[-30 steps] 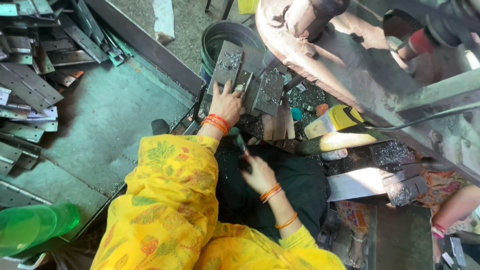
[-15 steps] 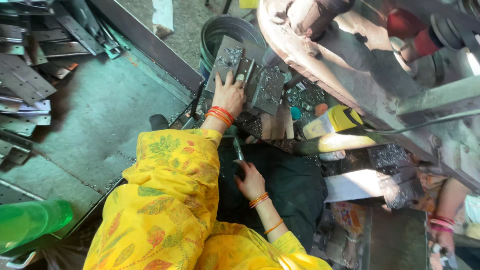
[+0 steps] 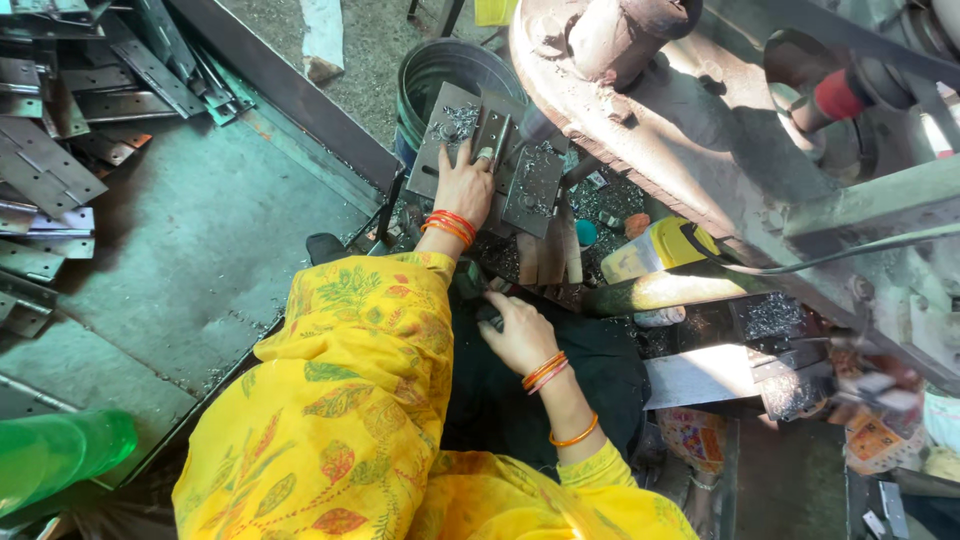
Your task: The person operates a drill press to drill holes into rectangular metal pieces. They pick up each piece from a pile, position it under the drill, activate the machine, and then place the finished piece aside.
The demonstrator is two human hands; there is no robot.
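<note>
**Feeding small metal parts at the press**

Working near to far. My right hand (image 3: 520, 335) sits low over the dark cloth (image 3: 540, 390) on my lap, fingers curled around a small dark piece; what kind, I cannot tell. My left hand (image 3: 466, 185) reaches ahead, fingers pressed flat on the grey metal die plate (image 3: 490, 155) under the machine body (image 3: 700, 110), holding nothing. Metal shavings litter the plate. Judging by this, one piece is being seated, another waits in hand. Beyond: a bucket (image 3: 440, 75); cut metal strips (image 3: 60, 130) stacked far left.
</note>
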